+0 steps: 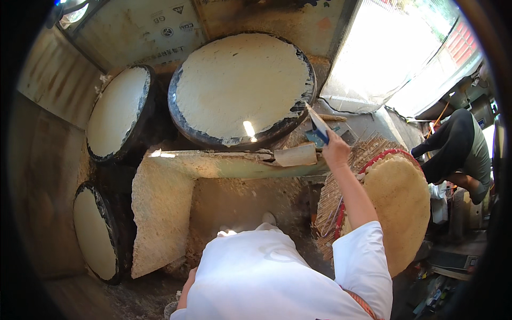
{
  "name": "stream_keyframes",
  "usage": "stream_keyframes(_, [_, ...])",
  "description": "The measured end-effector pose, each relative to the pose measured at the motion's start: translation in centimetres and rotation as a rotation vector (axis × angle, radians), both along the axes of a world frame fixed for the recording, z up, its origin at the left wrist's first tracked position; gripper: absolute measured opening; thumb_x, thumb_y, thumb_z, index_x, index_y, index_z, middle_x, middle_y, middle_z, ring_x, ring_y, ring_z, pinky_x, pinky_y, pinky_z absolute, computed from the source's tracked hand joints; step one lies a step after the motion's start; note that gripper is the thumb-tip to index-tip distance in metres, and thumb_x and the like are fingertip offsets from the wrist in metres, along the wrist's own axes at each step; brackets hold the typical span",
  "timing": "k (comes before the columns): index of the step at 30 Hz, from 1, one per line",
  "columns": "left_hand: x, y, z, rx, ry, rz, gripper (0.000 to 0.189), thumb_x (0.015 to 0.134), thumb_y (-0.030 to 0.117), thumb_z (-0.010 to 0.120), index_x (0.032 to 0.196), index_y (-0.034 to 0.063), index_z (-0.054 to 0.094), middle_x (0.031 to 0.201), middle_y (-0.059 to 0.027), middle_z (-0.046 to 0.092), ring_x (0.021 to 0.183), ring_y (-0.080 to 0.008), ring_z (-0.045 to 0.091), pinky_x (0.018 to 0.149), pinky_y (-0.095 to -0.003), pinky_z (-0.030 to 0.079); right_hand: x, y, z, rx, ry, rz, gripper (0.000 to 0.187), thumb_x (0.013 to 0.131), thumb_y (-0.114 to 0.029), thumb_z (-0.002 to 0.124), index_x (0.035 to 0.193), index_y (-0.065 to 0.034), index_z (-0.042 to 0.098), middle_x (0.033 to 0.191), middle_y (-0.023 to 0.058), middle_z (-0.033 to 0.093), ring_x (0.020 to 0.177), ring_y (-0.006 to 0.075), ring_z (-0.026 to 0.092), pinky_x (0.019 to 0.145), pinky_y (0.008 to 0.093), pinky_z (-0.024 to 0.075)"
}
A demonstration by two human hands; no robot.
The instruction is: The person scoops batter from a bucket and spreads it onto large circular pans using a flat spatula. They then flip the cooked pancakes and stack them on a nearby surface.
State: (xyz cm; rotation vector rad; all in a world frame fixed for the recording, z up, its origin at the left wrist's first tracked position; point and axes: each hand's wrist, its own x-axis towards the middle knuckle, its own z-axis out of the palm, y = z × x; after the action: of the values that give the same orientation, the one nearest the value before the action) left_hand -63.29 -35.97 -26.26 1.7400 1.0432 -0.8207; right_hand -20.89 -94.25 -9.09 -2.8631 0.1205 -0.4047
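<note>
My right hand [336, 150] grips a flat scraper [317, 119] with a blue part near the fingers. The scraper's tip meets the right rim of a large round black griddle [294, 127]. A pale sheet of batter or flatbread [240, 86] covers most of that griddle, with ragged edges and dark metal bare around it. Of my left arm, only part of the forearm [188, 285] shows beside my white shirt; the left hand is out of view. Below my right forearm lies a large round stack of tan flatbread [396, 212] with a red-edged cover under it.
Two more batter-covered griddles [116, 114] [96, 234] stand at the left. A crusted board [160, 216] and a ledge [240, 165] lie between me and the griddles. A straw mat [330, 204] supports the flatbread. Another person [456, 148] bends at the far right.
</note>
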Motion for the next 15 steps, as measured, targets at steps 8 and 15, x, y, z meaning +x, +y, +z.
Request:
stream_keyframes(8, [4.8,-2.8,7.3,0.096,-0.021,-0.15,0.027,0.086,0.006,0.05,0.111,-0.002,0.057,0.105,-0.0132,0.061,0.092,-0.0218,0.059,0.081,-0.0322,0.047,-1.0,8.4,-2.7,-0.212,-0.18,0.296,0.038,0.073,0.0,0.053,0.111,-0.0009,0.051,0.114,0.0222,0.052,0.101,0.0333,0.055,0.085,0.0404,0.045])
stream_keyframes(15, [5.0,-2.9,9.1,0.115,-0.114,-0.148,0.024,0.087,0.004,0.047,0.107,-0.0015,0.059,0.096,-0.0102,0.062,0.084,-0.0182,0.059,0.073,-0.0309,0.048,8.7,-1.4,1.1,0.25,0.309,-0.558,0.027,0.077,-0.013,0.054,0.097,0.0022,0.062,0.096,0.019,0.063,0.093,0.0333,0.06,0.078,0.041,0.0481])
